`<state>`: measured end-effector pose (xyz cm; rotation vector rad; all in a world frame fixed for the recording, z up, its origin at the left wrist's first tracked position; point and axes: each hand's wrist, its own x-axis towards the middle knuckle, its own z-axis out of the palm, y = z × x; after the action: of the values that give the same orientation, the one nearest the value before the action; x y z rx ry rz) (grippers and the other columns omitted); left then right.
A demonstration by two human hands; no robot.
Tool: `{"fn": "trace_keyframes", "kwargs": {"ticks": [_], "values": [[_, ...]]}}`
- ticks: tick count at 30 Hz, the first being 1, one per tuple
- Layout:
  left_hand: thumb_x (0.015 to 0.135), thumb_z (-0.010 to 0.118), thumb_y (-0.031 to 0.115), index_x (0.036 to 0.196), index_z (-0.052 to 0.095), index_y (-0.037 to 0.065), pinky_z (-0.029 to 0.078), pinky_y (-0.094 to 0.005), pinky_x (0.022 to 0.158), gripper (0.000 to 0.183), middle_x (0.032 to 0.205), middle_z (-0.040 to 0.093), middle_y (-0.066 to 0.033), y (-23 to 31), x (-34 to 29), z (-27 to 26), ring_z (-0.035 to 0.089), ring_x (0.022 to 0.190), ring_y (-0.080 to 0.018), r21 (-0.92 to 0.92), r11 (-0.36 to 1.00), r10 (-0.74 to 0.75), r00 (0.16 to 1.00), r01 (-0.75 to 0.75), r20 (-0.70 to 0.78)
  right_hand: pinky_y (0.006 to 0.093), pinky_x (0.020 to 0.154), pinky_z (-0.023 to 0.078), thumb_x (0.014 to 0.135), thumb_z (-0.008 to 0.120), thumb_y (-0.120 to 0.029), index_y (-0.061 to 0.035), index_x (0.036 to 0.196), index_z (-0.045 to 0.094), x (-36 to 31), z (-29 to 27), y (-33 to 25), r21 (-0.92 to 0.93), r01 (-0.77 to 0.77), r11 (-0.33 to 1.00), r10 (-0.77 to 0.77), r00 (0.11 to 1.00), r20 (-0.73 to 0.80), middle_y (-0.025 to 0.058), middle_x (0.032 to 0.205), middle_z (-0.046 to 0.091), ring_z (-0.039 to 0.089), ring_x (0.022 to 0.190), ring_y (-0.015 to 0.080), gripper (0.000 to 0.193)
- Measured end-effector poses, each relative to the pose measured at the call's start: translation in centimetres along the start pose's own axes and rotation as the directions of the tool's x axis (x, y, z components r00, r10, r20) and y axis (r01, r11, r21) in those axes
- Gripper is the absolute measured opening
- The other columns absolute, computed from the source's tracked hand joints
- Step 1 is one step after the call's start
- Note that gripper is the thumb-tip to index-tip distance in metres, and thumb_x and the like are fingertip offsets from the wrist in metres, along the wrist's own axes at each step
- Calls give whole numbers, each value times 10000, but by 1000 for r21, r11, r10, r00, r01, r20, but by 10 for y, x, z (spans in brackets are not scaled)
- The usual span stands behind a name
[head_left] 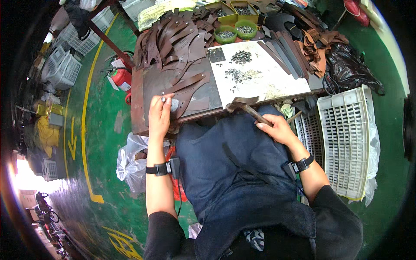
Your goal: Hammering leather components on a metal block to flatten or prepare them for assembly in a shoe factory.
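Dark blue cloth (229,160) over the person's lap lies nearest, pressed close to the front of the counter (149,82). Beyond it, the left hand (160,115) has thumb and fingers together on a small metal piece (163,99), beside a brown leather piece (194,93) that lies on the counter's left front part. The right hand (277,128) is clamped around the handle of a hammer (255,113), whose head sits by the front edge of the white board (277,82). Good work here, I judge, asks for the metal piece square to the leather, the leather flat on something firm, and fingertips low and clear of the striking line; a looser hold farther back on the handle would probably give a truer, gentler tap. Loose studs (241,57) on the board seem handy, though a stray sleeve could scatter them. Much is hard to make out: the fingers cover the metal piece's lower end, so whether it touches the leather I cannot tell. What the grey patch (174,105) beside them is stays unclear, the palm hides the handle's end, and the yellow tins (225,17) are partly cut off above.
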<state>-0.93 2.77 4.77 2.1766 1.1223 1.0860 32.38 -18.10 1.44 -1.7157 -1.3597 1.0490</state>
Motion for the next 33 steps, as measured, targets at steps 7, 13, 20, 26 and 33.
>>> {"fn": "trace_keyframes", "kwargs": {"ticks": [7,13,20,26,33], "values": [[1006,517,260,940,641,-3,487,-368,766,298,871,653,-163,-45,-2,37,647,843,-304,-49,997,-53,995,57,81,244,559,370,899,704,-263,-29,990,703,-15,14,-32,68,63,996,-60,997,-38,-43,669,539,450,632,40,251],[992,543,241,940,634,-5,485,-368,755,267,879,647,-164,-42,4,36,638,830,-318,-58,997,-35,995,40,97,239,562,371,917,688,-253,-30,1041,697,-6,24,-65,182,69,981,-78,996,43,-38,689,562,454,638,33,255],[993,537,234,960,652,-8,486,-350,802,269,909,663,-139,-40,6,32,645,876,-280,-77,996,-33,984,47,177,233,659,424,975,601,-240,2,1181,632,10,35,-158,369,507,779,-479,861,-172,-4,760,572,492,707,59,319],[970,568,210,941,659,-4,479,-346,753,235,877,643,-147,-45,6,38,632,830,-308,-105,994,0,985,19,175,367,594,464,1001,524,-253,5,1045,563,80,80,-111,-371,417,830,-420,904,77,67,678,601,604,662,192,264],[954,580,224,878,649,-14,459,-335,714,259,805,600,-127,-42,2,23,606,774,-271,-150,981,-96,982,121,160,299,588,403,999,563,-319,-21,875,560,40,48,-129,180,236,955,-230,972,-51,41,654,461,419,647,104,323]]}}
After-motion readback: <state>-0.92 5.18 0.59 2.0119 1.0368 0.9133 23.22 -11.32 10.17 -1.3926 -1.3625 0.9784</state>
